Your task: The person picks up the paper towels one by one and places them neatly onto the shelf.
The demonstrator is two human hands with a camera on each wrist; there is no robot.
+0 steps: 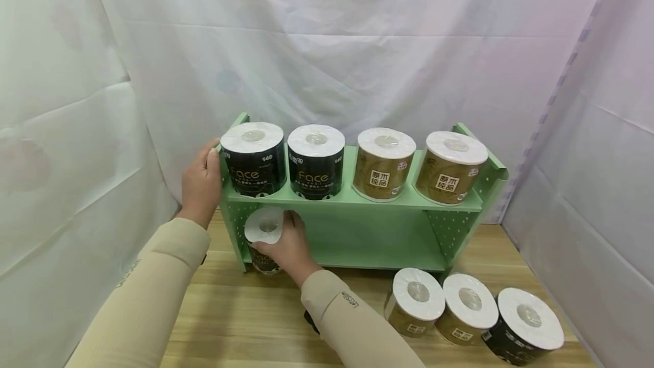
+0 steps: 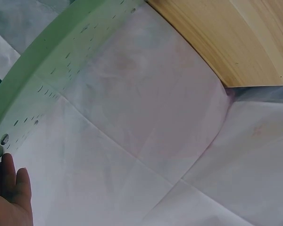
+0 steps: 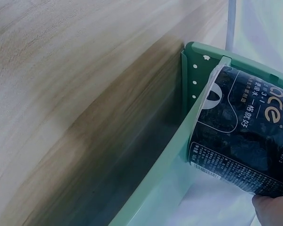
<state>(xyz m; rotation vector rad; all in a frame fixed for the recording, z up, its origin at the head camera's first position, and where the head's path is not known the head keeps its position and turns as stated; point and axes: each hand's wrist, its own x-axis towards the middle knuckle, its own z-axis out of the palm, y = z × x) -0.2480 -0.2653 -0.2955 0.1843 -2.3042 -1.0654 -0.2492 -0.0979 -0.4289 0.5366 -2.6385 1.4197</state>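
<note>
A green two-tier rack [image 1: 327,205] stands before me, its left side panel dotted with holes. My left hand [image 1: 201,180] touches the outer side of that panel [image 2: 52,70], near the top; its fingers [image 2: 22,188] look mostly straight in the left wrist view. With my right hand [image 1: 291,246] I grip a black-wrapped toilet roll [image 1: 263,226] at the left end of the lower shelf, thumb at its front and fingers over its right side. In the right wrist view the roll's printed wrapper [image 3: 240,127] sits at the green shelf edge [image 3: 155,174], with part of my hand at the corner.
On the upper shelf stand two black-wrapped rolls [image 1: 255,166] [image 1: 315,169] at left and two gold-wrapped rolls [image 1: 383,172] [image 1: 449,175] at right. Two more gold rolls [image 1: 411,322] [image 1: 462,331] and a black one [image 1: 511,342] stand on the wooden table [image 1: 245,322]. White cloth [image 1: 357,61] surrounds it.
</note>
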